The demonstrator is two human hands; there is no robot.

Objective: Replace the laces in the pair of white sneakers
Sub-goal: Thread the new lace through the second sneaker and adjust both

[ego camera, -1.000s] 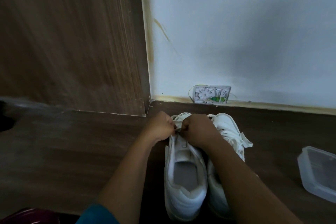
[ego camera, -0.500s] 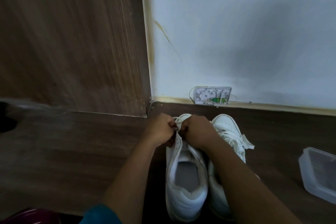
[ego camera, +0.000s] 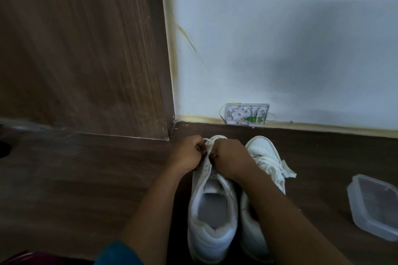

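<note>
Two white sneakers stand side by side on the dark wooden floor, toes toward the wall. The left sneaker (ego camera: 212,217) has bare eyelets along its upper and an open mouth. My left hand (ego camera: 187,155) and my right hand (ego camera: 229,158) are both closed at its toe end, pinching a white lace (ego camera: 208,142) at the lowest eyelets. The right sneaker (ego camera: 261,150) is laced, with flat white lace ends (ego camera: 287,171) spilling over its right side. My right forearm hides its heel.
A clear plastic container (ego camera: 375,206) lies on the floor at the right. A white open wall box with green parts (ego camera: 246,113) sits at the base of the white wall. A wooden panel (ego camera: 81,49) rises at the left. Something maroon (ego camera: 32,259) shows at the bottom left.
Both hands have stayed at the toe of the left sneaker, with only small finger movements on the lace. The view has tilted slightly, shifting the shoes lower.
</note>
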